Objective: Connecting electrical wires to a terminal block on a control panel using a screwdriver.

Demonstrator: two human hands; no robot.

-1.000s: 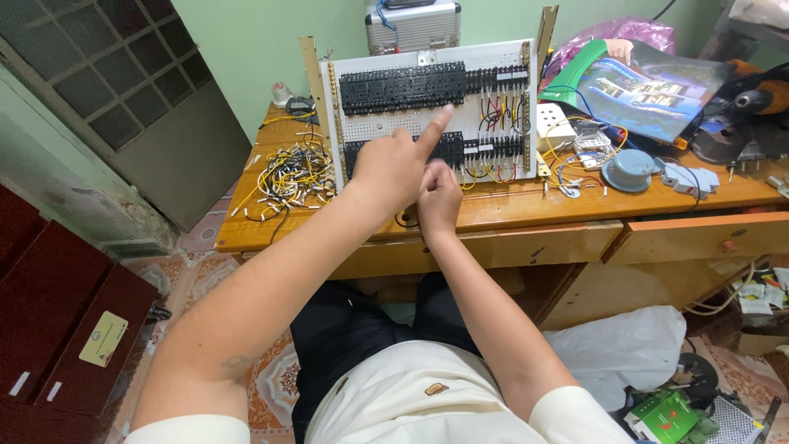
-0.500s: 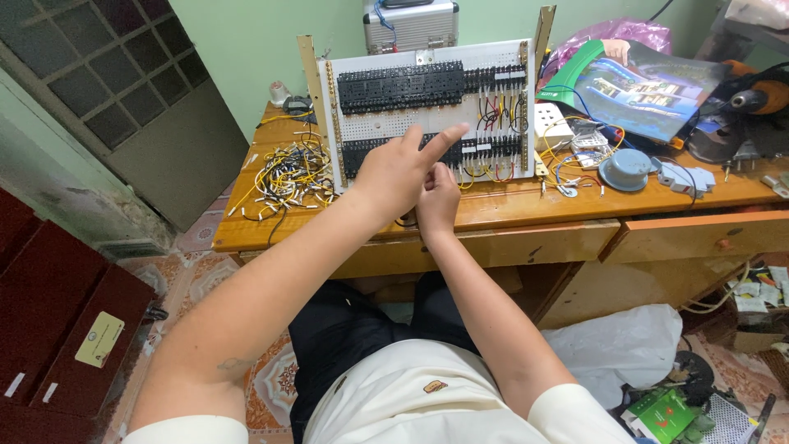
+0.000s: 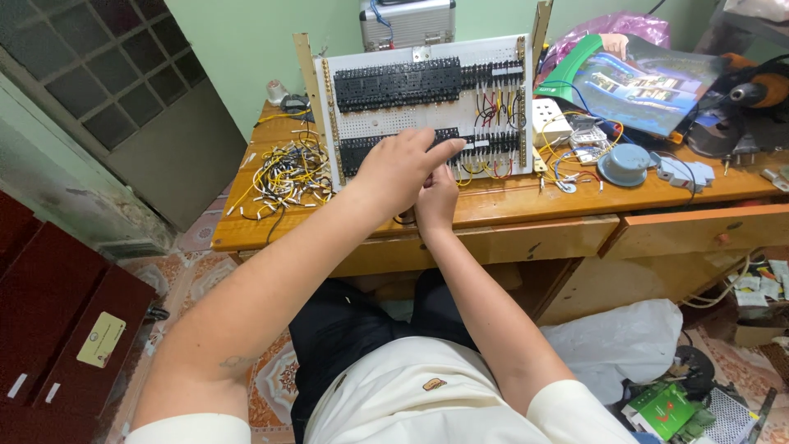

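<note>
Wood makes up the work surface: a varnished desk with drawers, set against a pale green wall, with a barred window to the left and patterned tile on the floor below. Propped upright at the back of the desk is a white wiring panel carrying two rows of black terminal blocks, with short red, yellow and black wires plugged in on its right side.

Both hands meet at the lower row of blocks. The left hand lies across that row, fingers stretched rightward and resting on the blocks, thumb tucked under. The right hand sits just beneath it, touching it, fingers curled; whether it pinches a wire cannot be told, since the left hand covers its fingertips.

A loose heap of yellow, white and black jumper wires lies on the desk left of the panel. To the right are a white socket box, a round grey-blue cap, a glossy magazine and an orange power tool. A silver metal case stands behind the panel. A white plastic bag lies on the floor by the open drawer.
</note>
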